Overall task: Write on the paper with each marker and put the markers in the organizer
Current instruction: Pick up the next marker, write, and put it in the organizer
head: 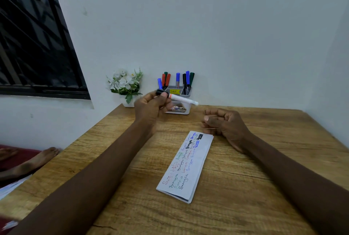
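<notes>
Left hand [150, 106] grips the marker [181, 99]; right hand [224, 123] curled, empty, beside paper [186, 167].

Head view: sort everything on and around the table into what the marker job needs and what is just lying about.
For the job:
- marker, gripped by the left hand
- paper, folded and already written on
- organizer by the wall
- stored markers standing in it

Just lying about:
- potted flowers in the corner
- window

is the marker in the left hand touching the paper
No, the left hand holds the marker up in front of the organizer, clear of the paper.
</notes>
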Demonstrator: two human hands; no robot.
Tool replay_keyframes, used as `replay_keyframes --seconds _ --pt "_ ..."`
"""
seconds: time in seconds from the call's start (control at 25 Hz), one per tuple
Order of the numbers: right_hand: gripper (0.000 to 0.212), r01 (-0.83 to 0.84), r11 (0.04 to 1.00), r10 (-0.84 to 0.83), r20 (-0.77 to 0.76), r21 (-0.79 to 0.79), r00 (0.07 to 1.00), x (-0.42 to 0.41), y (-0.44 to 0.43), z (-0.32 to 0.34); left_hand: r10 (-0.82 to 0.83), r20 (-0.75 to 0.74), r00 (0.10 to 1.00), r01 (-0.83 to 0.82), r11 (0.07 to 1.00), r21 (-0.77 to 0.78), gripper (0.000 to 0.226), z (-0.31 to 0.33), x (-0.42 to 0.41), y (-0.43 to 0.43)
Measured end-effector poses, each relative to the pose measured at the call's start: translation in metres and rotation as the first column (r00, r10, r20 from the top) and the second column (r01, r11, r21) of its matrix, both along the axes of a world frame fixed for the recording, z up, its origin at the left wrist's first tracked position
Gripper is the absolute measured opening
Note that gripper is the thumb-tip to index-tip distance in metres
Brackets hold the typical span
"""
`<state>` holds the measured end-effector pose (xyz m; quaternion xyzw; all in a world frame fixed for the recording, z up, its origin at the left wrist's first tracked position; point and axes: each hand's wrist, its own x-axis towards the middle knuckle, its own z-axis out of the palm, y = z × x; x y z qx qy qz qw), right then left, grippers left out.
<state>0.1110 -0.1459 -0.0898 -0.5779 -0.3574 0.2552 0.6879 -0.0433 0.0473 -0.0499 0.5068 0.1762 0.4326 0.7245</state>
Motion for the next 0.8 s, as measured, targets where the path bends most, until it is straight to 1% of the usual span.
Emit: replay_keyframes --seconds 0.16,0.28,0.36,0.48,0.56,0.6,0.68,0.8 --pt "0.025 -0.022 0.997 0.029 0.091 -0.072 0.995 0.0 0.002 -0.002 0.232 0.025 0.972 -0.233 0.96 0.158 0.02 0.011 0.009 0.032" --pt "0.026 -0.019 0.997 0.027 0.103 -0.081 0.994 0.002 0.002 -0.002 0.412 0.004 0.911 -0.39 0.86 0.328 0.022 0.017 0.02 0.052" --pt "0.027 -0.021 0.996 0.029 0.098 -0.087 0.995 0.003 0.002 -0.003 0.483 0.001 0.875 -0.438 0.791 0.427 0.018 0.023 0.029 0.059" --pt "0.028 -0.025 0.996 0.032 0.088 -0.087 0.996 0.004 0.003 -0.003 0.557 -0.008 0.831 -0.443 0.671 0.595 0.013 0.03 0.044 0.066" --pt "0.027 -0.032 0.996 0.04 0.085 -0.083 0.996 0.003 0.002 -0.002 0.594 -0.014 0.804 -0.408 0.568 0.715 0.009 0.033 0.053 0.067" --pt "0.027 -0.034 0.996 0.042 0.087 -0.084 0.995 0.003 0.002 -0.002 0.605 -0.019 0.796 -0.387 0.533 0.752 0.008 0.035 0.058 0.067" --pt "0.027 -0.031 0.996 0.039 0.091 -0.087 0.995 0.004 0.002 -0.002 0.612 -0.045 0.79 -0.344 0.503 0.792 0.007 0.041 0.065 0.065" --pt "0.028 -0.033 0.996 0.041 0.086 -0.088 0.995 0.005 0.003 -0.002 0.618 -0.093 0.781 -0.293 0.494 0.819 0.01 0.049 0.076 0.068"
